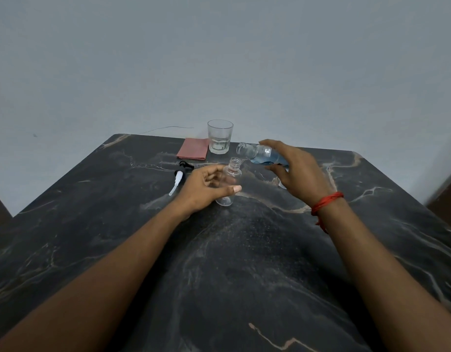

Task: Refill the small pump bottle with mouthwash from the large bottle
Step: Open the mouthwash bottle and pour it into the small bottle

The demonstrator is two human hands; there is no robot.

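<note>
The small clear bottle (230, 177) stands upright on the dark marble table (219, 262), its neck uncapped. My left hand (206, 188) curls around its body, thumb across the front. My right hand (294, 170) grips the large bottle (260, 154), which holds blue mouthwash and is tipped nearly flat. Its uncapped mouth points left, just above and behind the small bottle's neck. The black and white pump head (179, 175) lies on the table left of my left hand.
A drinking glass (219, 136) with a little clear liquid stands at the table's far edge. A folded pink cloth (193, 152) lies left of it. A small cap-like object shows partly under my right hand. A grey wall rises behind.
</note>
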